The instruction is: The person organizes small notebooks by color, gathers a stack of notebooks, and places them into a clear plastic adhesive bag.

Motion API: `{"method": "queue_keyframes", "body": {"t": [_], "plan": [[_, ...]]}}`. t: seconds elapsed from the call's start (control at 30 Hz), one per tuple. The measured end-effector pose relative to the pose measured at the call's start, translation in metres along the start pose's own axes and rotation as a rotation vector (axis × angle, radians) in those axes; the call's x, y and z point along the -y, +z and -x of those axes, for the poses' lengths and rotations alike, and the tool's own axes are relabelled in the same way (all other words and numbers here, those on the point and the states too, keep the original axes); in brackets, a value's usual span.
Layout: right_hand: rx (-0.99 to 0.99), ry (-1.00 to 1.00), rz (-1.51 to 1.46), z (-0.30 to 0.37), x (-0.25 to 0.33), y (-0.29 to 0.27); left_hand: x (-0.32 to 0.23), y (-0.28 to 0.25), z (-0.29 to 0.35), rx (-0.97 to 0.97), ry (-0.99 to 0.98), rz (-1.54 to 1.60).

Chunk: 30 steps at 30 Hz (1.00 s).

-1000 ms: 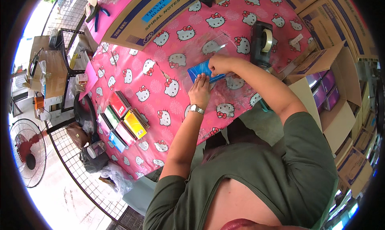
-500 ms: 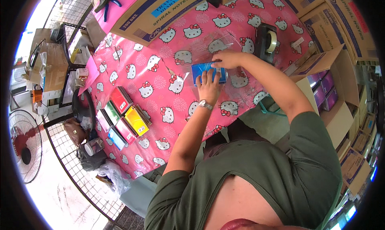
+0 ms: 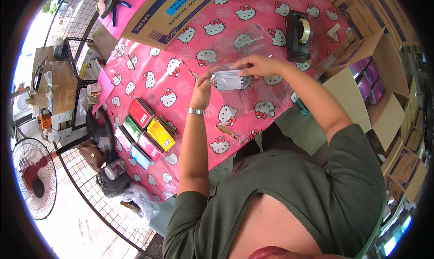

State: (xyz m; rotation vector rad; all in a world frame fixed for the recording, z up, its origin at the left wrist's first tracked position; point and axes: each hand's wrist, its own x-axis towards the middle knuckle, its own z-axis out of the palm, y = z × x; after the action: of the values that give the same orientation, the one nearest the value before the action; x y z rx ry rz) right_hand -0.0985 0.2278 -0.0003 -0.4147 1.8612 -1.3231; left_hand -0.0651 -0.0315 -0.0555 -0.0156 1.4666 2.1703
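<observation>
A small stack of spiral notebooks (image 3: 229, 81) is tilted up on the pink tablecloth, its white page edges toward me. Clear plastic (image 3: 253, 35) lies around and beyond it, looking like a loose bag or sheet. At the stack's left end my left hand (image 3: 201, 91) is closed, its fingertips pinching the plastic by the corner. My right hand (image 3: 262, 66) has thumb and fingers on the stack's right end, bent around its edge. The notebooks' covers are mostly hidden from this angle.
Red, green, yellow, pink and blue notebooks (image 3: 160, 135) sit grouped at the left. A black tape dispenser (image 3: 296, 42) stands beyond my right hand. A closed carton (image 3: 174, 15) with pliers (image 3: 115, 8) beside it is at the back left. An open carton (image 3: 384, 112) at right holds purple packs.
The stack has been turned up from lying with its blue cover showing to showing its page edges. My left hand has moved off the cover to its left end.
</observation>
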Motion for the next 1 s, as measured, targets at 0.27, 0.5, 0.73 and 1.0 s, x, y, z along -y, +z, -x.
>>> {"method": "queue_keyframes", "body": {"t": [0.27, 0.5, 0.73, 1.0], "plan": [[-0.177, -0.226, 0.017, -0.011, -0.036, 0.006, -0.014, -0.034, -0.011, 0.22, -0.228, 0.046], [-0.548, -0.33, 0.103, -0.024, -0.021, 0.033, -0.019, 0.0, -0.029, -0.037, 0.279, -0.723], [-0.682, -0.567, 0.42, 0.006, -0.023, 0.062, -0.051, 0.02, 0.006, 0.143, 0.436, -1.215], [-0.847, -0.378, 0.59, 0.003, -0.006, 0.087, -0.023, 0.003, 0.012, 0.005, 0.579, -1.231]]}}
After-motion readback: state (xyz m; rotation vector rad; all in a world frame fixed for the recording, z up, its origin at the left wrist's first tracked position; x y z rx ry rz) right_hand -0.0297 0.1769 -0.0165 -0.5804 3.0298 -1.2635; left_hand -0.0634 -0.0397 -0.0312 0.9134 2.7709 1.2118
